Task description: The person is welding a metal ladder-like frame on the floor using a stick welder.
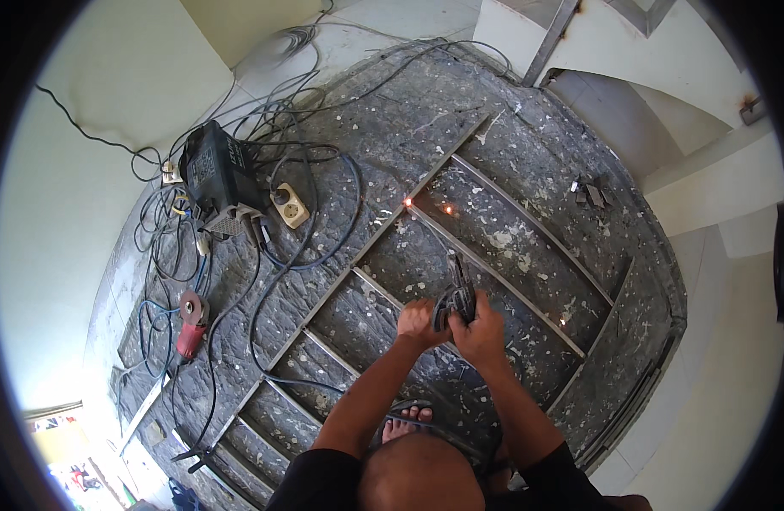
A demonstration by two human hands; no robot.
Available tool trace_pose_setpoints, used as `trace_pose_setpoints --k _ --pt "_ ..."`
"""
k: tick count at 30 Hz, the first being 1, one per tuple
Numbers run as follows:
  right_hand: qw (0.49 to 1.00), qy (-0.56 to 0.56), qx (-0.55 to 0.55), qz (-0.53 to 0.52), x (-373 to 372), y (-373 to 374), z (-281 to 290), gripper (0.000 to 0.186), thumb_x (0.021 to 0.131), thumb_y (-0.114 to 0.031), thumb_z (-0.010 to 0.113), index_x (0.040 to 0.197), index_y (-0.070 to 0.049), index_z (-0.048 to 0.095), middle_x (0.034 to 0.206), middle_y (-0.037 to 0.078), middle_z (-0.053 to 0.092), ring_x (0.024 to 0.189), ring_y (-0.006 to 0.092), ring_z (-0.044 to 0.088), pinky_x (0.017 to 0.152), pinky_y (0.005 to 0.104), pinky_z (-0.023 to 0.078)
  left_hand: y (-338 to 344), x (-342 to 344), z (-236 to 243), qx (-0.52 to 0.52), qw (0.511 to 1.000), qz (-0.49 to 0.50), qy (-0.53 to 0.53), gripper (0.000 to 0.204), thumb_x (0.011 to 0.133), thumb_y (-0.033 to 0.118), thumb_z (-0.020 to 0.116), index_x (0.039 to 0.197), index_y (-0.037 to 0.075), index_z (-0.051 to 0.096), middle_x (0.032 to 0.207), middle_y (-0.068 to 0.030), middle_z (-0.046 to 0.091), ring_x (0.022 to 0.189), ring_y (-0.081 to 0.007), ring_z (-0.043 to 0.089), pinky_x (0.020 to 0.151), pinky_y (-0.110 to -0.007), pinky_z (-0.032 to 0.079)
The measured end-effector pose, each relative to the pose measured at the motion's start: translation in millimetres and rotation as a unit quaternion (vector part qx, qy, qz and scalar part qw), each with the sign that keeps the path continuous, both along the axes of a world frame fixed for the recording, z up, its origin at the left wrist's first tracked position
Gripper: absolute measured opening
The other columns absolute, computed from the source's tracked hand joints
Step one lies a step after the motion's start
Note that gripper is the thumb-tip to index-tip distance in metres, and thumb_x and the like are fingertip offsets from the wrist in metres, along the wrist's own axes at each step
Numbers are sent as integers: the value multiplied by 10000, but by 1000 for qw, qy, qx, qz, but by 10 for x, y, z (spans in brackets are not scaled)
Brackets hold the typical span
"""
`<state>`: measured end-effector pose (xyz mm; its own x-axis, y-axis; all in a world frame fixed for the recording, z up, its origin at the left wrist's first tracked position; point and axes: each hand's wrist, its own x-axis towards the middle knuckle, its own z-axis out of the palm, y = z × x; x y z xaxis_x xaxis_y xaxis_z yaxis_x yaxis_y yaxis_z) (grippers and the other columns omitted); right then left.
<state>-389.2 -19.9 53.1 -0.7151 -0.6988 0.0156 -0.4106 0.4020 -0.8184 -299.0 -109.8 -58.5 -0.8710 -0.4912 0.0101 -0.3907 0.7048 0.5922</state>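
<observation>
My right hand (480, 332) is wrapped round a dark welding electrode holder (457, 294), above the bars of a metal frame. From the holder's far end a thin rod seems to run toward a glowing joint. Closed fingers of my left hand (421, 322) press against the holder's left side; their exact grip is partly hidden. The frame (331, 294) lies on the floor, one long bar with several crossbars. Orange light glows at one joint (408, 203), and a second glowing spot (447, 209) lies just right of it.
A dark welding machine (222, 175) stands at left amid tangled cables (273, 119). Beside it are a white power socket (290, 207) and a red angle grinder (191, 328). Metal scraps (591, 191) lie at right. A dark, paint-spotted sheet (383, 136) covers the floor.
</observation>
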Motion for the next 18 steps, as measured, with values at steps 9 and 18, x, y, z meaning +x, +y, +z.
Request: trace_pose_setpoints --k 9,18 --pt "1000 1 3 -2 2 -35 35 204 790 -111 647 906 -18 509 677 176 620 673 373 657 547 396 482 8 -2 -27 -13 999 10 49 210 735 325 619 689 120 619 711 -90 607 719 -294 622 681 -416 496" --pt "999 -38 -26 -8 31 30 69 232 779 -126 660 935 -17 528 690 168 621 653 360 655 558 385 483 -8 14 -66 2 1000 -8 -7 352 660 406 681 774 78 626 803 -127 633 781 -319 627 733 -417 500"
